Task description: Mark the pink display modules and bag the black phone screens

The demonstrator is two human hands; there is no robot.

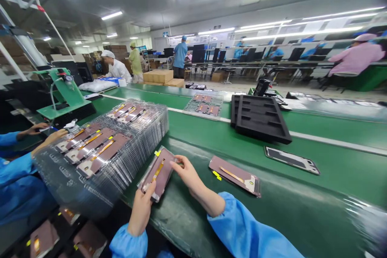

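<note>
My left hand (140, 209) grips the lower edge of a flat mauve display panel (159, 174), which has a gold flex strip and yellow tape and sits in clear plastic. My right hand (187, 173) pinches its right edge with the fingertips, above the green conveyor belt (193, 145). To the left stands a stack of clear trays (102, 153) holding similar panels. A second mauve panel (234, 175) lies flat on the belt, to the right of my right hand. Farther right lies a dark glass-faced panel (292, 160).
A co-worker's blue-sleeved hands (48, 135) rest at the left, beside the tray stack. A black foam tray (260, 117) and a tray of panels (204, 105) sit on the belt. Green pneumatic equipment (63, 92) stands at the left; more workers and workbenches fill the background.
</note>
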